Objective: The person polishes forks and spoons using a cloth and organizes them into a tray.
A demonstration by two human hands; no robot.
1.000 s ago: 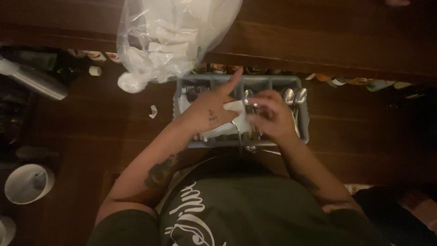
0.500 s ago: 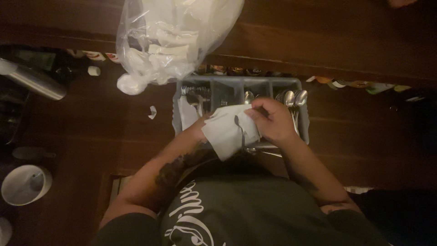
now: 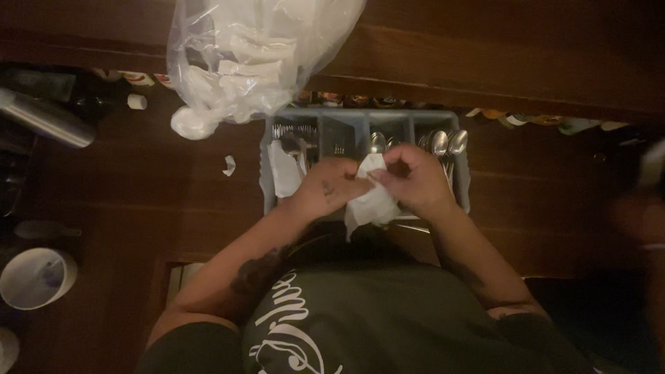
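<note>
Here, in the head view, the left hand (image 3: 325, 188) and right hand (image 3: 414, 179) both close their grip on a white napkin (image 3: 372, 201), held over the near edge of a grey cutlery tray (image 3: 360, 128) on the dark wooden table (image 3: 138, 201). Spoons (image 3: 443, 144) stand in the tray's right compartment. A clear plastic bag (image 3: 242, 55) lies at the table's far edge.
</note>
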